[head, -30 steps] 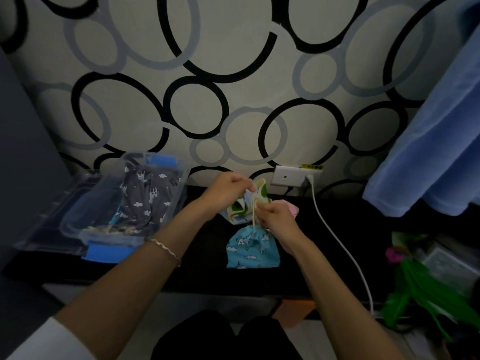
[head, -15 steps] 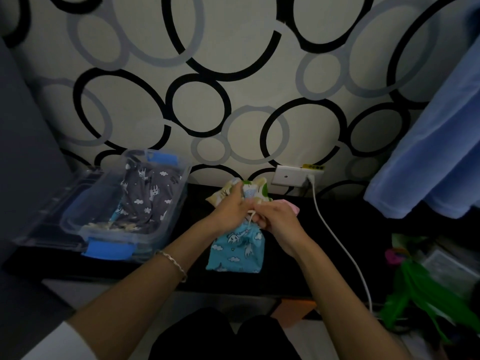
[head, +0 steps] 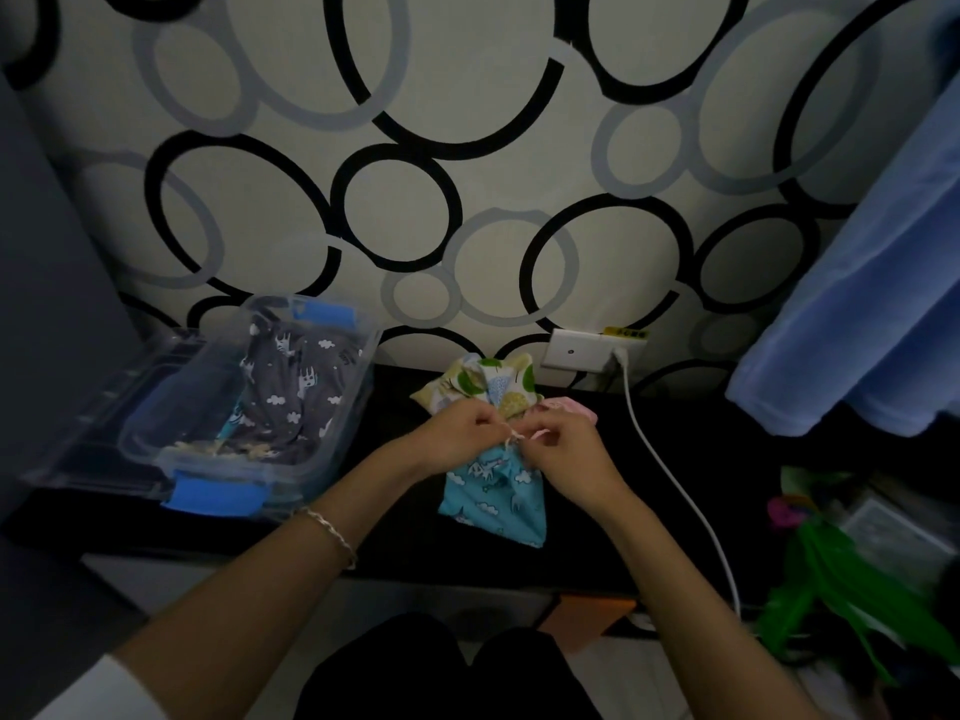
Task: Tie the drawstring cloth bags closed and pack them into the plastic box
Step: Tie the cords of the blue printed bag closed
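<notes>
1. Head view, the bag: A blue cloth bag with white clouds lies near the middle of the black tabletop, its gathered neck pointing at the wall. The left hand and right hand meet at that neck. Each has its fingertips curled and pinching an end of the pale drawstring, which shows in the narrow gap between them.

2. Head view, surroundings: A clear plastic box with blue clips sits at the tabletop's left end, holding a grey patterned bag. Just behind the hands, against the back edge, lies a green-and-yellow bag, with a pink bag beside it, half hidden by the right hand. A white cable runs from the wall socket across the tabletop, just right of the right wrist. Blue cloth hangs at the right, and green items lie below it. A bracelet circles the left wrist.

3. Head view, change: A second ago the drawstring was pulled straight up between the hands. Half a second ago the hands pressed together over the neck. Now they sit level and slightly apart, and the bag lies a little further right.
</notes>
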